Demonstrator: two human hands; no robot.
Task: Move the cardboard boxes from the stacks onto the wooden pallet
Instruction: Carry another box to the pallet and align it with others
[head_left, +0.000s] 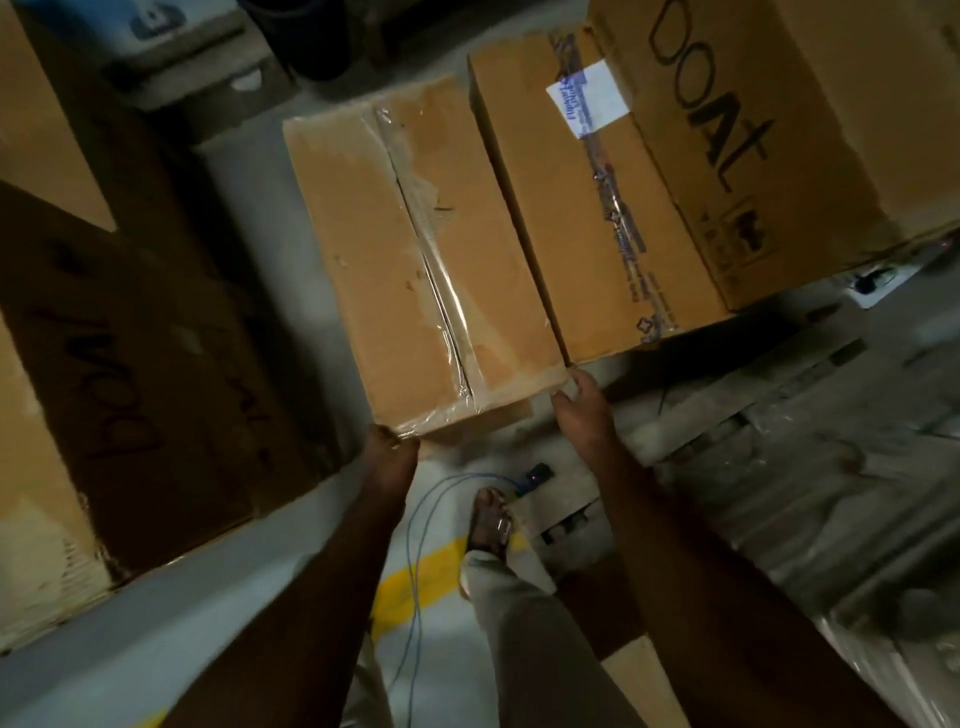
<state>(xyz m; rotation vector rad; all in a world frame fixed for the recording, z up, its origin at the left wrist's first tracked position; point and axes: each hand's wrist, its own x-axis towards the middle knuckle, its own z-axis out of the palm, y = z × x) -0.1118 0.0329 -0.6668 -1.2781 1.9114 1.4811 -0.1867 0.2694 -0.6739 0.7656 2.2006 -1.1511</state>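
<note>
A taped cardboard box (421, 260) is held out in front of the person, above the grey floor (249, 587), with a strip of clear tape running down the seam of its top. The left hand (387, 457) grips the box at its near left corner, fingers curled under the bottom edge. The right hand (582, 410) is at the near right corner, its fingertips touching the edge; whether it truly clasps the box or only presses against it cannot be told from this angle. Just to the right, touching or nearly touching the held box, a second box (587, 208) with a white label and blue printed tape lies on the wooden pallet (727, 405), along its left edge. A larger box printed with dark letters (779, 130) sits beside that one, further right on the pallet. The near part of the pallet is covered with crinkled plastic wrap (841, 519). To the left stands a stack of big brown boxes (130, 364), in shadow. On the floor below the arms are a yellow painted line (415, 577), a thin blue cable (415, 545), and the person's sandalled foot (491, 519) beside the pallet's near left corner.
</note>
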